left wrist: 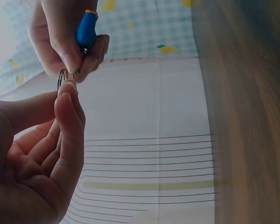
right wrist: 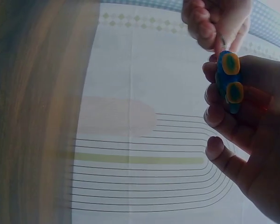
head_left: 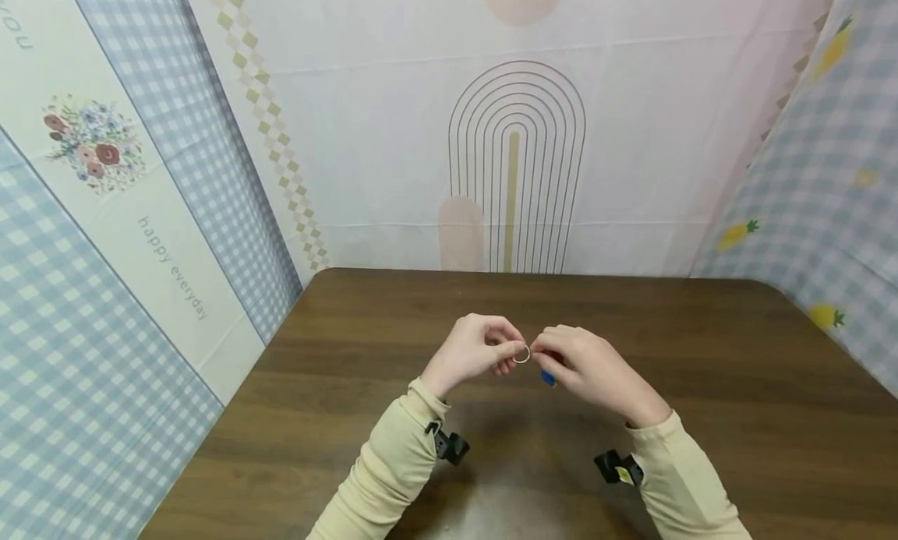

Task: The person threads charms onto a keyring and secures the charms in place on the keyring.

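Hard to read from the head view: the small metal ring [head_left: 522, 354] is tiny, and most of the blue charm [head_left: 548, 378] sits tucked under the fingers, only a sliver showing. Both wrist views are dim, and the ring barely shows there as a thin dark edge [left wrist: 61, 78].

Starting left: the left hand [head_left: 475, 349] is raised above the brown tabletop [head_left: 737, 368], fingers curled in, thumb and forefinger pressed together on the left side of the ring. In the left wrist view its fingertips [left wrist: 67, 95] sit right at the ring's edge.

Centre: the ring hangs between the two hands, clear of the tabletop, both hands meeting on it.

Right: the right hand [head_left: 585, 365] pinches the ring's other side with its fingertips while its lower fingers curl round the blue charm [right wrist: 230, 80], which shows two yellow ovals in the right wrist view. Whether charm and ring are joined, can't tell.

Cream sleeves [head_left: 393, 466] cover both forearms.
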A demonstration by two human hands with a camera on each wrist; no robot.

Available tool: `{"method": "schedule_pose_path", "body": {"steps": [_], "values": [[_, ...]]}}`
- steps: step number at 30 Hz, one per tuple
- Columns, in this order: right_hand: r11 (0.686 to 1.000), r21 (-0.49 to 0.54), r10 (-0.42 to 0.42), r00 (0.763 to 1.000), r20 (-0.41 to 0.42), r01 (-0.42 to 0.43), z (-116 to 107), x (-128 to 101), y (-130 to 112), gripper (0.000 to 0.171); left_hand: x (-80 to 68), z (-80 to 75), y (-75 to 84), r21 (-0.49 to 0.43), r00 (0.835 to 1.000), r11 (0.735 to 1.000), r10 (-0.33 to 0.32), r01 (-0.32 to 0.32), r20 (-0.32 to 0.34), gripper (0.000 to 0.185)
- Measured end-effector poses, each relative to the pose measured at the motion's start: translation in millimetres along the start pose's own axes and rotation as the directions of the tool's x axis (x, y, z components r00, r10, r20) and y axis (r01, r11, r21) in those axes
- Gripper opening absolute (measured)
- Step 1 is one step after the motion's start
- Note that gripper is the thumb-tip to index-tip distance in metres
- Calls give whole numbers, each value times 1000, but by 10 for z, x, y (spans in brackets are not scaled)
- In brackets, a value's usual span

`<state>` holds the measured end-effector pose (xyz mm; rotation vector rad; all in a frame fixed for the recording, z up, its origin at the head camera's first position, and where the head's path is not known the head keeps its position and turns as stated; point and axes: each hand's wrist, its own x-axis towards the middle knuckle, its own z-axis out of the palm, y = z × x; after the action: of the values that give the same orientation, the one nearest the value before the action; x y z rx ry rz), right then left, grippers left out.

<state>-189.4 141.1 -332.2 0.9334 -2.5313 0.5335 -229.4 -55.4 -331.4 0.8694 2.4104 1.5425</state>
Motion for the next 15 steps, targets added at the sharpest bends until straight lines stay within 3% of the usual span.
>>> {"method": "schedule_pose_path", "body": {"steps": [7, 15], "values": [[1000, 9, 4, 1000, 9, -4, -19, 10, 91, 14, 69, 30, 27, 79, 998, 997, 26, -21, -51, 10], [1000, 16, -8, 1000, 23, 8, 15, 47, 200, 14, 123, 85, 21, 143, 998, 989, -14, 23, -65, 8]]}}
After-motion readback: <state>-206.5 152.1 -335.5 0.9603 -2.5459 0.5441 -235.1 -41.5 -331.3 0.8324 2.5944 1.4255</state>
